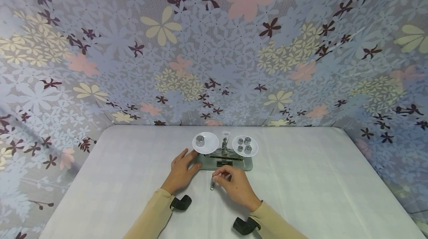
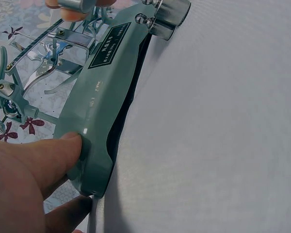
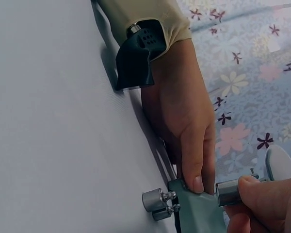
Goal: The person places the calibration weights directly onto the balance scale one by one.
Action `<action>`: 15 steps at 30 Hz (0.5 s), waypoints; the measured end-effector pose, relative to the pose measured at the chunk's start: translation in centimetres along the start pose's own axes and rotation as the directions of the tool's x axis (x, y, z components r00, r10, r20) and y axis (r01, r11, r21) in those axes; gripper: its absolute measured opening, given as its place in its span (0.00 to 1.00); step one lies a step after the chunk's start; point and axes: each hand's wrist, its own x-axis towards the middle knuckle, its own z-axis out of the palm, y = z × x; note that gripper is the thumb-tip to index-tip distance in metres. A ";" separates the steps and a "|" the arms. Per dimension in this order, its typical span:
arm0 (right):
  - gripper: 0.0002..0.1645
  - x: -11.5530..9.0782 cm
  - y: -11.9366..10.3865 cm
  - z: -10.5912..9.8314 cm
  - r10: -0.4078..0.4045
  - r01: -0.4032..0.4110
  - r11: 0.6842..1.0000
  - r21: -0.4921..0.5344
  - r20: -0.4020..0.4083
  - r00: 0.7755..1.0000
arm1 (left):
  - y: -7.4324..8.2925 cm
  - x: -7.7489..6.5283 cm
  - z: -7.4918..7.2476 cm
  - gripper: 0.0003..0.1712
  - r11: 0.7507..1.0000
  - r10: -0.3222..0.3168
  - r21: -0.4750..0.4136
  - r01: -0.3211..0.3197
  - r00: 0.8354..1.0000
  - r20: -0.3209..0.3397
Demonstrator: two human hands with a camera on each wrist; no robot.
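A green balance scale (image 1: pixel 204 163) stands on the white table, with a white pan on each side. My left hand (image 1: pixel 182 170) holds the left end of its base, the thumb (image 2: pixel 68 145) resting on top and the fingers at the end. My right hand (image 1: pixel 237 187) pinches a shiny cylindrical metal weight (image 3: pixel 227 192) between thumb and fingertips, just in front of the base. Near it on the table are two knobbed weights (image 3: pixel 153 201), close to the base's front edge. One larger weight (image 1: pixel 200 141) stands in the left pan (image 1: pixel 211 146); several smaller weights (image 1: pixel 247 140) stand in the right pan (image 1: pixel 255 147).
The table (image 1: pixel 321 179) has a white cloth and backs onto flower-patterned fabric (image 1: pixel 214 64) on its far side and both flanks. A clear pointer piece (image 1: pixel 226 135) rises between the pans. Black wrist cameras (image 1: pixel 245 226) sit on both sleeves.
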 end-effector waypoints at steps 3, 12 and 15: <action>0.04 0.1 -0.1 0.1 -0.015 0.015 1.000 0.006 -0.001 1.000 | 0.0 0.0 0.0 0.29 1.000 -0.002 -0.002 0.002 1.000 0.003; 0.03 0.2 -0.6 0.1 0.007 -0.007 1.000 0.003 0.018 1.000 | -0.1 0.1 0.1 0.30 1.000 -0.006 -0.003 0.006 1.000 0.009; 0.03 0.3 -0.7 0.1 0.012 -0.012 1.000 0.010 0.021 1.000 | -0.2 0.1 0.1 0.29 1.000 -0.004 0.002 0.004 1.000 0.005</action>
